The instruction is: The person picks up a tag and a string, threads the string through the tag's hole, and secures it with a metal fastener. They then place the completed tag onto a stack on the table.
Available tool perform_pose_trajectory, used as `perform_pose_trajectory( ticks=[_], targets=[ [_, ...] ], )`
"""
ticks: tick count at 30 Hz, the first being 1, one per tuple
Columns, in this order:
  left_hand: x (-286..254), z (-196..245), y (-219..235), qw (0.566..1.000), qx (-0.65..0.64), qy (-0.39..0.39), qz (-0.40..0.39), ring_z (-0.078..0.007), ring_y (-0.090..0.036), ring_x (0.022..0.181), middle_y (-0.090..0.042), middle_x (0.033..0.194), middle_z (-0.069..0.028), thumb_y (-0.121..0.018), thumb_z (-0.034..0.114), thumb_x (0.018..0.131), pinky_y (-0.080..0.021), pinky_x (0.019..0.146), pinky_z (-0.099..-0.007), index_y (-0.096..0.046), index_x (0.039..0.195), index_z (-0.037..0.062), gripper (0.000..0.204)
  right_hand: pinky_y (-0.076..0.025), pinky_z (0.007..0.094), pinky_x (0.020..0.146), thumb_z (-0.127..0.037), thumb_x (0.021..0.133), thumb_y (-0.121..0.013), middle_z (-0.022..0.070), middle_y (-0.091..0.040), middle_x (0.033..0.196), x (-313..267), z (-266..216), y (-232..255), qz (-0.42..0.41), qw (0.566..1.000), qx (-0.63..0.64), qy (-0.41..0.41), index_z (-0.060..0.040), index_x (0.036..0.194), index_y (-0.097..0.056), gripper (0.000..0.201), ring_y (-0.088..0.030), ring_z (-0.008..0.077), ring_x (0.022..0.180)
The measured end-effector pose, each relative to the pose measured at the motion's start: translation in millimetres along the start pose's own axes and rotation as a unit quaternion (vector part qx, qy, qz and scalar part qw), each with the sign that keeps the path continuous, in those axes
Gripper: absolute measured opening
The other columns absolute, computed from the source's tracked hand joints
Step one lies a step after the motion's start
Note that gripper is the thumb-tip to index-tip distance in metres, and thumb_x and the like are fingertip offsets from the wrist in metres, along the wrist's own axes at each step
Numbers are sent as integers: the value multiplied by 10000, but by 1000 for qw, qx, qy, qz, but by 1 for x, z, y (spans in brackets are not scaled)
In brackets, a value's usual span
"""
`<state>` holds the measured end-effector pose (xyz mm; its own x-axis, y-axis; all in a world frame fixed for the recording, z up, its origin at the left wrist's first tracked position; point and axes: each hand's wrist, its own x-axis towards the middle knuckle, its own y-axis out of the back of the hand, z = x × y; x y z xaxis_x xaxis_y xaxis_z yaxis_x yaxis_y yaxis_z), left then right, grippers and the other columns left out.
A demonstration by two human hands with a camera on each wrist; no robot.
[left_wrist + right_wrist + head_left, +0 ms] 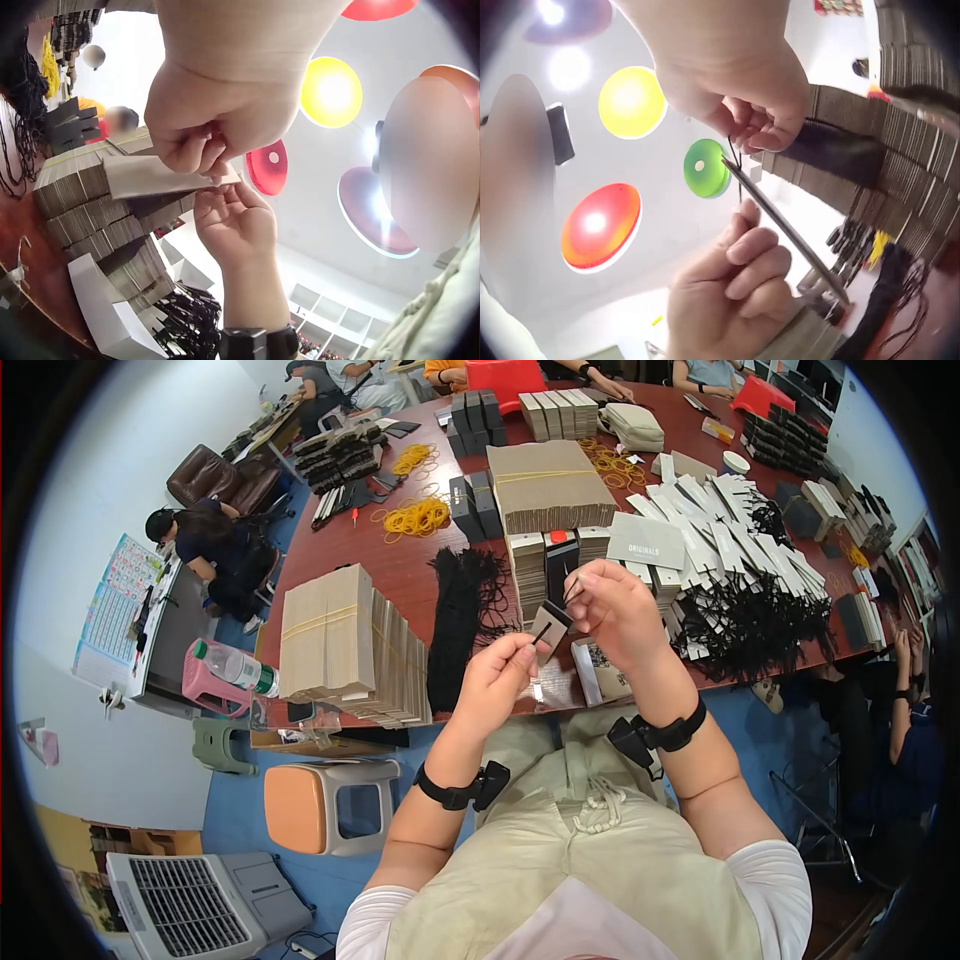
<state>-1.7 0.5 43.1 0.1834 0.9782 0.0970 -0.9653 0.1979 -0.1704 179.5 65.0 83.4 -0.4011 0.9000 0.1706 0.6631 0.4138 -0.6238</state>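
Both hands meet over the near table edge at a small beige hang tag (553, 636) with a dark strip along one edge. A thin black cord (739, 190) runs at the tag's end, between the two hands. My right hand (620, 618) pinches the cord between thumb and fingers. On the other side, my left hand (494, 682) pinches the cord's lower part, fingertips right by the tag. The right wrist view shows the tag edge-on; in the left wrist view its pale face extends past the left fingers.
Banded card stacks (325, 635) stand left, with more (550, 485) ahead. A black cord bundle (460, 620) lies between them. White tags with black cords (745, 580) heap at right. Yellow rubber bands (415, 517) lie farther back. A bottle (237, 668) is at left. Other people sit around.
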Motion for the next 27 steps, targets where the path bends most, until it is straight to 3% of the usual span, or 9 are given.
perform_pose_trajectory(
  ticks=[7, 8, 11, 14, 15, 18, 20, 22, 27],
  targets=[
    [-1, 2, 2, 995, -69, -6, 76, -79, -518, 652, -607, 812, -64, -540, 102, 902, -440, 606, -196, -578, 1140, -15, 268, -359, 254, 531, -128, 847, -525, 75, -595, 751, -7, 7, 16, -63, 968, 236, -54, 3, 1076, -568, 266, -436, 123, 564],
    [-2, 3, 2, 993, -81, 4, 83, -80, -509, 669, -597, 828, -59, -550, 94, 896, -434, 614, -200, -576, 1150, -15, 278, -357, 255, 529, -120, 848, -524, 76, -595, 741, -8, 9, 20, -70, 972, 218, -58, 4, 1099, -558, 282, -434, 123, 562],
    [2, -12, 9, 983, 52, -136, 109, -62, -475, 722, -552, 881, -17, -566, 113, 891, -396, 633, -180, -579, 1161, 2, 293, -373, 243, 524, -61, 844, -527, 76, -607, 727, -12, 16, 28, -73, 980, 173, -64, 11, 1149, -545, 314, -460, 122, 555],
    [-1, -3, 10, 973, 86, -179, 115, -49, -443, 758, -502, 912, 16, -559, 99, 895, -366, 641, -170, -581, 1166, 20, 284, -420, 219, 542, -13, 828, -560, 87, -644, 822, -18, 17, 27, -18, 996, 74, -46, 20, 1110, -581, 284, -523, 110, 594],
    [-3, 9, 4, 970, 114, -177, 119, -83, -457, 779, -481, 889, -5, -557, 82, 884, -383, 719, -201, -580, 1159, -10, 290, -432, 212, 549, -5, 823, -570, 89, -649, 848, -20, 13, 20, -4, 999, 1, -40, 22, 1092, -592, 272, -541, 105, 611],
    [0, 30, 0, 923, 255, -276, 89, -85, -476, 749, -507, 896, -24, -572, 3, 839, -376, 651, -180, -602, 1160, 55, 326, -461, 197, 563, 15, 809, -590, 92, -660, 911, -23, -2, -14, 7, 983, -180, -28, 29, 1050, -619, 243, -581, 91, 650],
    [-1, 46, -8, 924, 252, -277, 78, -131, -517, 784, -574, 874, -48, -621, -25, 771, -415, 700, -231, -641, 1080, 54, 319, -467, 196, 563, 22, 805, -593, 90, -662, 933, -24, -3, -29, -21, 967, -253, -24, 35, 1035, -625, 232, -590, 83, 661],
    [7, 52, -7, 894, 294, -333, 67, -148, -531, 803, -610, 861, -53, -642, -25, 751, -430, 728, -260, -655, 1031, 47, 289, -462, 194, 544, 19, 792, -603, 82, -661, 879, -23, -2, -31, -40, 977, -206, -47, 44, 1046, -606, 255, -592, 87, 641],
    [6, 36, -3, 973, 85, -206, 58, -146, -534, 861, -621, 863, -58, -696, -43, 698, -435, 770, -271, -649, 947, 3, 257, -437, 208, 514, -11, 790, -618, 54, -628, 791, -20, 1, -21, -99, 978, -151, -104, 47, 1014, -593, 232, -561, 81, 605]
  ],
)
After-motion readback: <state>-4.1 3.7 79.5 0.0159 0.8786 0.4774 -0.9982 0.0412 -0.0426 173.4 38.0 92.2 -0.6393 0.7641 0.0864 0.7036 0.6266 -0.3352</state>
